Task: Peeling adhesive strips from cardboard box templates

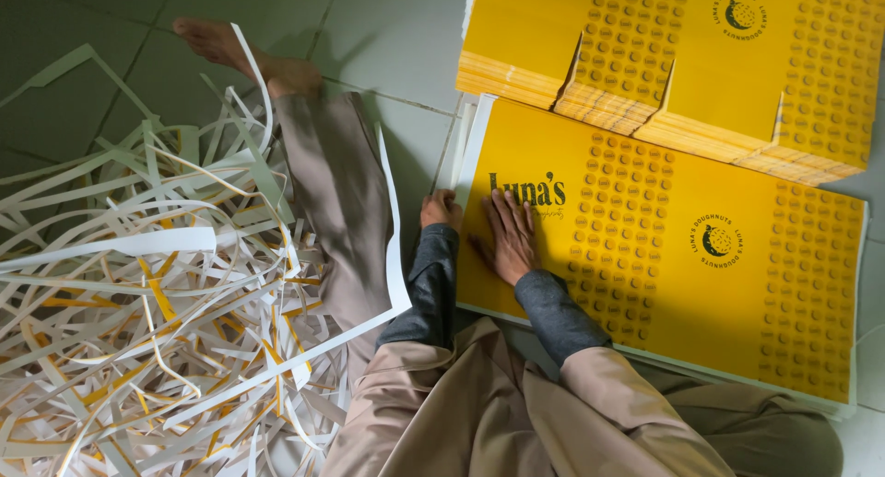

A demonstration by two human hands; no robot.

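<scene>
yellow box sheets [682, 256] - cut stack [673, 62] behind

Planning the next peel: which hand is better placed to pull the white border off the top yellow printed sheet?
Probably the left hand: it sits curled at the white border strip on the top yellow printed sheet. The right hand lies flat on the sheet.
</scene>
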